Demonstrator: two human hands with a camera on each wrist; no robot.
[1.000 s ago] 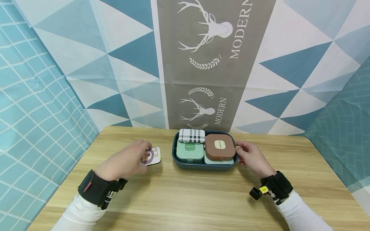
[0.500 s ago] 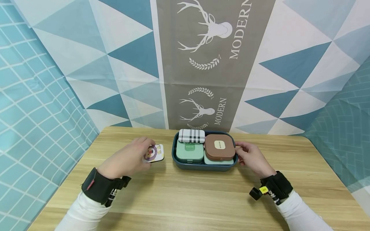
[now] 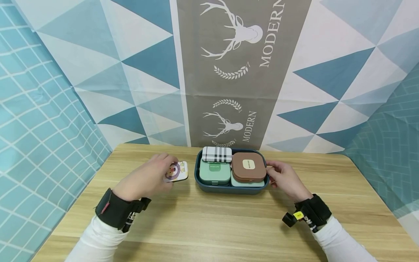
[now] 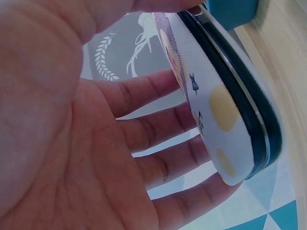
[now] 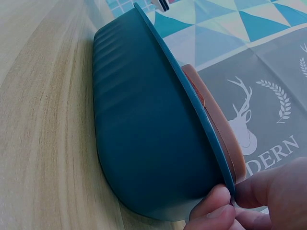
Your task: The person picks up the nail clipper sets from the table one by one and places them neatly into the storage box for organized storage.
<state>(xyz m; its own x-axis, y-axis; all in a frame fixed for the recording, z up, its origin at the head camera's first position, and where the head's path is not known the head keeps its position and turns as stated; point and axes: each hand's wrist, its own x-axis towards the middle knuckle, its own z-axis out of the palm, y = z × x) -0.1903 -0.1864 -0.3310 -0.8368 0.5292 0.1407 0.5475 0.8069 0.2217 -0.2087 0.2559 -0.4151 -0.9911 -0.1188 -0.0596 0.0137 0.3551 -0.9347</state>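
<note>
My left hand [image 3: 147,178] holds a small rounded hinged case [image 3: 179,171] with a cartoon lion print, left of a dark blue plastic bin [image 3: 216,189]. Dark sides and a metal seam run round this case [image 4: 235,91] in the left wrist view, where the fingers lie against its printed face. With thumb and fingers, my right hand [image 3: 285,181] pinches the bin's right rim. Inside the bin are a green case [image 3: 214,175], a black-and-white checked case [image 3: 216,154] on its back part, and a brown case [image 3: 248,167] on top of a pale green case [image 3: 247,183].
The bin stands on a wooden table [image 3: 216,225] near its back edge. Behind rises a patterned cloth [image 3: 157,72] with triangles and deer heads. A blue tiled-pattern cloth [image 3: 39,109] hangs at the left, another teal cloth [image 3: 389,138] at the right.
My left hand has carried the lion case to the right and slightly back, nearer the bin. The right hand stays on the bin's rim; the bin has not moved.
</note>
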